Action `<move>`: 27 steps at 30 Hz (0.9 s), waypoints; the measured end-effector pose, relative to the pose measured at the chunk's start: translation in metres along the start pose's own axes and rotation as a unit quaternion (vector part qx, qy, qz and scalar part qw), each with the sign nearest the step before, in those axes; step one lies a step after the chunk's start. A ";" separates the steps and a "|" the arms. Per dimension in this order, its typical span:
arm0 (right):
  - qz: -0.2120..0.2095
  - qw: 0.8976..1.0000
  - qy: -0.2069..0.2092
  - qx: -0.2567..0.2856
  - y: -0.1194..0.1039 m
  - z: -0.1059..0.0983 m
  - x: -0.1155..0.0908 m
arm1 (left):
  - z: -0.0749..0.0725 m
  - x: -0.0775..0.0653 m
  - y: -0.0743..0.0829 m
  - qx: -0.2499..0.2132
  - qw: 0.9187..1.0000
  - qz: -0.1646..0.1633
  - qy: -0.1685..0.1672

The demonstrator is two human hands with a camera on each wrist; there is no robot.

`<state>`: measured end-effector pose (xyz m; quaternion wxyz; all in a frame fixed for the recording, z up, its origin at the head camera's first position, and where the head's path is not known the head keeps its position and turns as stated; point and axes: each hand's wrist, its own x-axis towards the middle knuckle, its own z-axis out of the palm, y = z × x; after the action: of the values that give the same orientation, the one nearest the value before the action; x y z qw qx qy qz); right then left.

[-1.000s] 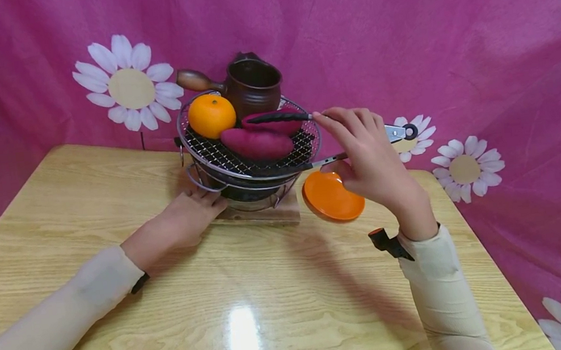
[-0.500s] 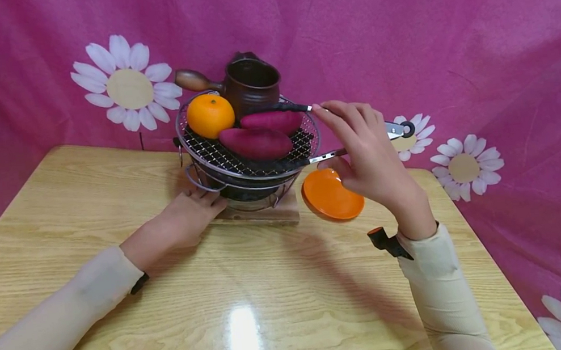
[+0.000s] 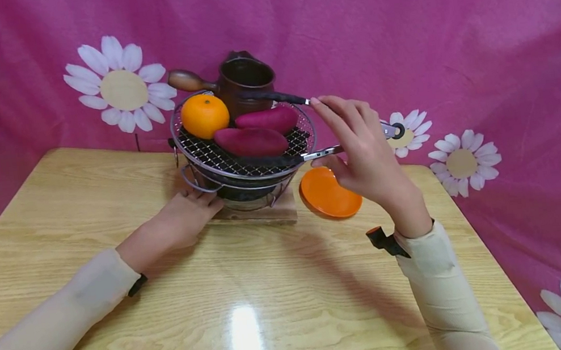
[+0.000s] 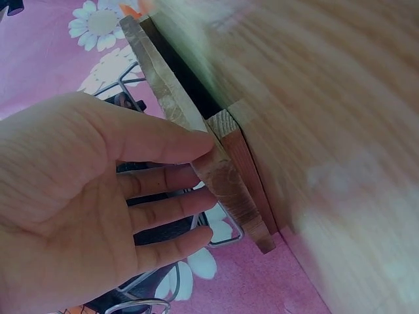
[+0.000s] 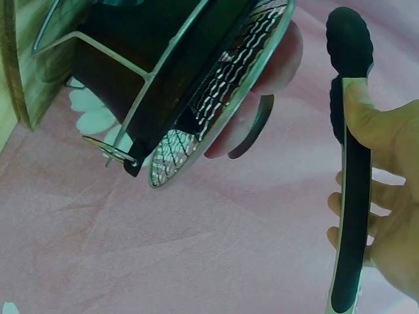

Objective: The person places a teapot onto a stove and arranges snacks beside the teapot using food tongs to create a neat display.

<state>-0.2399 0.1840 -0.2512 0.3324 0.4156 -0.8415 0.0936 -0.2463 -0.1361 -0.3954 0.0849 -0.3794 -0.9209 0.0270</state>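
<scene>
My right hand (image 3: 367, 146) holds black-and-silver tongs (image 3: 323, 153), thumb on the near arm and fingers on the far one. The tong arms are spread apart. One lies in front of two purple sweet potatoes (image 3: 251, 142), the other behind them, before the dark pot (image 3: 247, 81). The potatoes rest on a round wire grill (image 3: 196, 149) next to an orange mandarin (image 3: 205, 116). Low at the left, my left hand (image 3: 182, 216) touches the wooden board (image 4: 229, 190) under the stove; its fingers are fairly straight and its thumb rests on the board's edge.
Orange plates (image 3: 331, 193) sit on the table right of the stove. The pot's wooden handle (image 3: 185, 81) sticks out to the left. Wire loops (image 3: 199, 183) jut from the grill's side. A pink flowered cloth (image 3: 347, 31) hangs behind the table.
The tongs' far arm has moved from over the rear sweet potato to behind it, so the tongs are spread wider. The view has shifted slightly. My left hand stays at the board.
</scene>
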 end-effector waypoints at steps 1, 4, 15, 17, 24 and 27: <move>-0.001 1.000 0.003 -0.003 0.000 0.001 0.000 | 0.000 -0.001 0.000 0.001 1.000 0.003 0.011; -0.003 1.000 0.012 -0.009 0.001 0.003 0.001 | 0.001 -0.002 -0.001 0.005 0.999 0.011 0.049; 0.001 0.998 0.064 0.002 0.004 0.006 -0.001 | 0.004 0.000 -0.003 0.030 0.995 0.023 0.091; 0.002 0.998 0.064 0.003 0.004 0.006 -0.002 | 0.004 0.001 -0.004 0.039 0.993 0.028 0.105; 0.009 0.998 0.063 0.003 0.009 0.006 -0.007 | 0.005 0.000 -0.003 0.043 0.992 0.032 0.114; 0.016 0.997 0.070 0.006 0.013 0.006 -0.008 | 0.004 -0.001 -0.002 0.047 0.993 0.025 0.101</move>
<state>-0.2493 0.1953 -0.2593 0.3860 0.3968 -0.8221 0.1327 -0.2478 -0.1377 -0.3993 0.1948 -0.3986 -0.8955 0.0341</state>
